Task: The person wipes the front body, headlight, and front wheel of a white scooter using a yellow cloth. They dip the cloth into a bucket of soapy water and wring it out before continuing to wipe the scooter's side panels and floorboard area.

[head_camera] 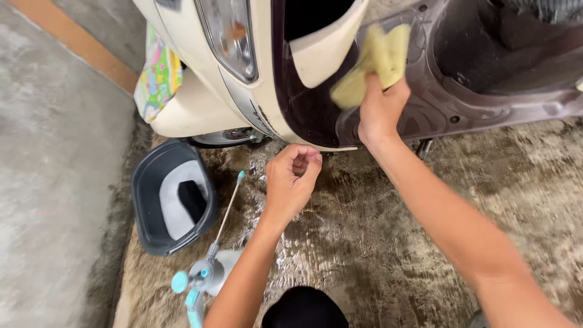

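Bucket: a dark grey bucket point(173, 197) stands on the wet floor point(376, 237) at 9 o'clock, holding a white liner and a black sponge point(192, 200).
Cloth: a yellow cloth point(373, 61), crumpled and damp-looking, lies at 1 o'clock against the scooter's dark inner panel point(473, 91).
Right hand point(381, 112): grips the cloth, pressing it on the panel.
Left hand point(293, 179): loosely curled, holding nothing, just below the cream body edge point(243, 115).
Sprayer: a pump sprayer point(206, 273) sits at 7 o'clock, wand pointing up.
Room: open floor spreads toward 4 o'clock.
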